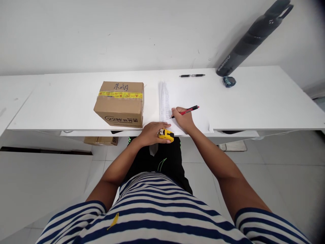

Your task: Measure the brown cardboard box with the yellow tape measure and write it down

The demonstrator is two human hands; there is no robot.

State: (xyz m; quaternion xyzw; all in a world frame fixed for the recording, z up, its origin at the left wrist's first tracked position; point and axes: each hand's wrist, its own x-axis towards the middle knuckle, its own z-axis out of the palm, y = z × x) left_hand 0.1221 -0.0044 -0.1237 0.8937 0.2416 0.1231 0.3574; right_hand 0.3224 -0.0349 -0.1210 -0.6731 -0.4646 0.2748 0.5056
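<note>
A yellow and black tape measure (166,135) is gripped in my left hand (151,133), at the front edge of the desk. My right hand (185,119) is closed around a red and black pen (186,111), its tip down at the paper. Under that hand lies white paper (179,93), with rows of small writing along its left part. Left of the paper stands a cardboard box (120,101) with yellow tape and handwriting on top; neither hand touches it.
A black pen (192,75) lies behind the paper. Further right are a tall dark bottle (247,42) and a small dark teal object (229,81) at its base. Below the white desk (256,101), another cardboard box (100,140) is partly hidden. A white wall rises behind.
</note>
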